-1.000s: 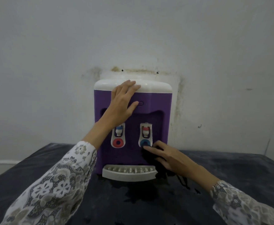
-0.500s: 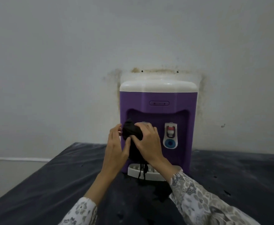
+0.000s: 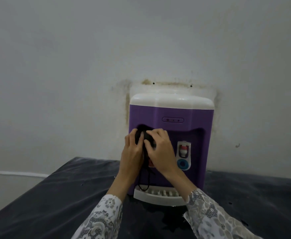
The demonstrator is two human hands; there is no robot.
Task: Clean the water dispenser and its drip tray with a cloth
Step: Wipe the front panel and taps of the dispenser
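A person wearing floral-patterned sleeves is facing a purple water dispenser [image 3: 172, 135] with a white top, standing on a dark tabletop [image 3: 55, 195] against a stained white wall [image 3: 89, 57]. Both hands are meeting in front of the dispenser's recessed tap bay, on its left side. The left hand [image 3: 132, 152] and the right hand [image 3: 160, 150] are each curling around a small bunched black cloth [image 3: 145, 137], fingers closed on it from either side, thumbs nearly touching. Loose black threads or a strap are dangling from the cloth down toward the drip tray; the view is too soft to say which.

The cloth is sitting high in the bay, level with the upper edge of the recess and covering the left tap, whose red ring is just peeking out below the hands. The right tap [image 3: 183, 149], with its blue ring, is lying just to the right of the right hand, uncovered. The white drip tray [image 3: 160, 195] is lying directly below both hands, its long axis running left to right across the dispenser's base, well beneath the cloth. Judging by position, the right hand is nearer the uncovered tap, and either hand would have to be dropping straight down to be reaching the tray
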